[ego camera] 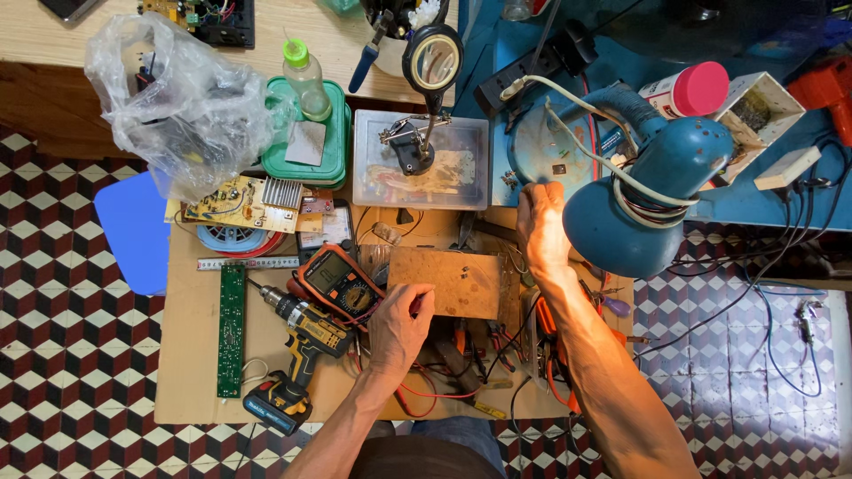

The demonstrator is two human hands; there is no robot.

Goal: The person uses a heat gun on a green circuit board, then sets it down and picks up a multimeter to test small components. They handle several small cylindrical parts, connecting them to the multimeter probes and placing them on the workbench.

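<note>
Brown board (pixel 448 279): flat copper-coloured panel, centre of the cardboard mat (pixel 191 355), under the lamp's light.
Left hand (pixel 399 324): fingers curled tog. at the board's lower-left corner, pinching its edge.
Right hand (pixel 541 226): just past the board's upper-right corner, fingers bent down; grip hidden, can't tell if it holds anything.
Lamp (pixel 652 191): blue desk lamp w/ cord wound round its neck, just right of the right hand.
Multimeter (pixel 340 282): orange-edged, just left of the board, near the left hand.
Drill (pixel 297 355): cordless, yellow/black, lying on the mat left of the left hand.
Green strip PCB (pixel 232 328): long, upright along the mat's left side, below a ruler (pixel 248 263).
Magnifier stand (pixel 430 80): on a clear plastic box (pixel 368 173) behind the board.
Wires/pliers (pixel 461 364): red & black tangle below the board, btwn the forearms.
</note>
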